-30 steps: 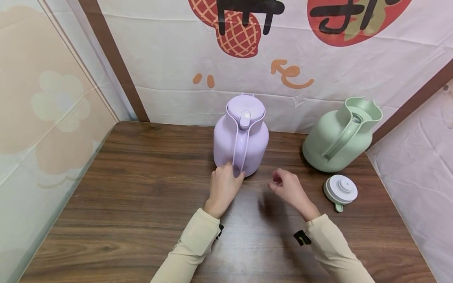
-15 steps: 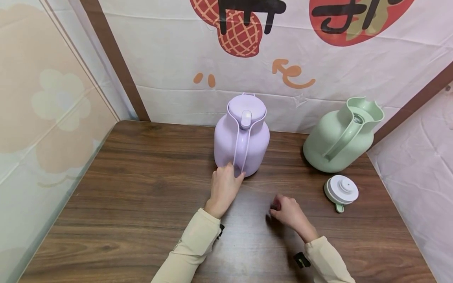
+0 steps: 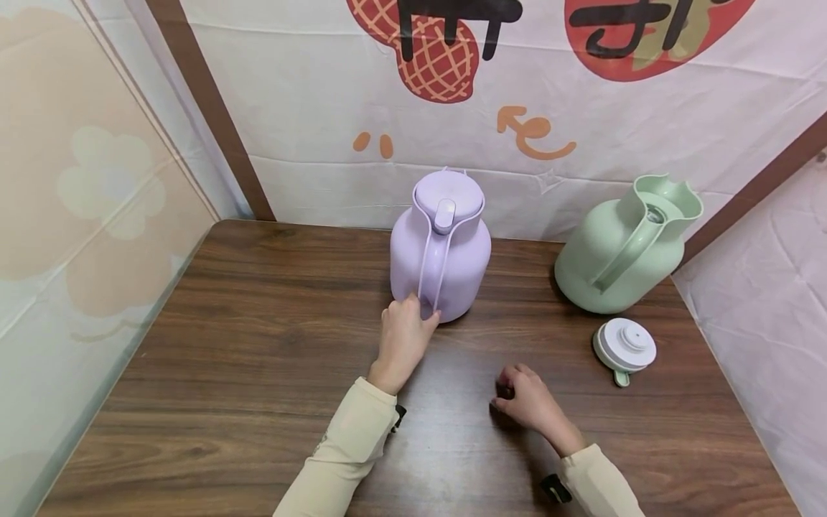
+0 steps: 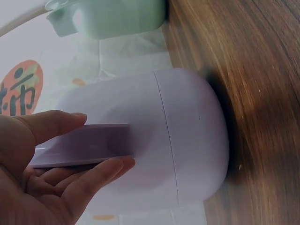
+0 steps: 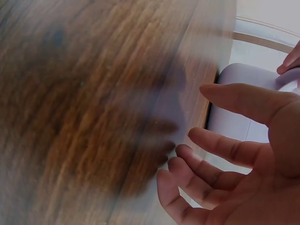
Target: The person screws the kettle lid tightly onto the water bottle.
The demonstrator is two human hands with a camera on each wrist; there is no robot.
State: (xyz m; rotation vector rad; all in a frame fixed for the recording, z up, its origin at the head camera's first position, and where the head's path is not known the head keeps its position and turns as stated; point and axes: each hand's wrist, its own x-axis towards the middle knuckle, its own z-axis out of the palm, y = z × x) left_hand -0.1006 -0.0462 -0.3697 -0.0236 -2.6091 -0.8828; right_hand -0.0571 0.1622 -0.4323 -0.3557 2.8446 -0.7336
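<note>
A lilac thermos jug with its lid on stands upright at the back middle of the table, handle facing me. My left hand holds the lower end of that handle. In the left wrist view, the thumb lies along one side of the handle and the fingers along the other. Right of the jug and nearer to me, my right hand hovers low over the table, fingers loosely bent and holding nothing. The right wrist view shows its thumb and fingers spread apart, with the lilac jug behind.
A green thermos jug without its lid stands at the back right. In front of it a white and green lid lies upside down on the wooden table. A printed cloth wall closes off the back.
My right hand has drawn back towards me, away from the lilac jug. My left hand has shifted slightly left, and the jug's handle and lid button have turned a little left with it.
</note>
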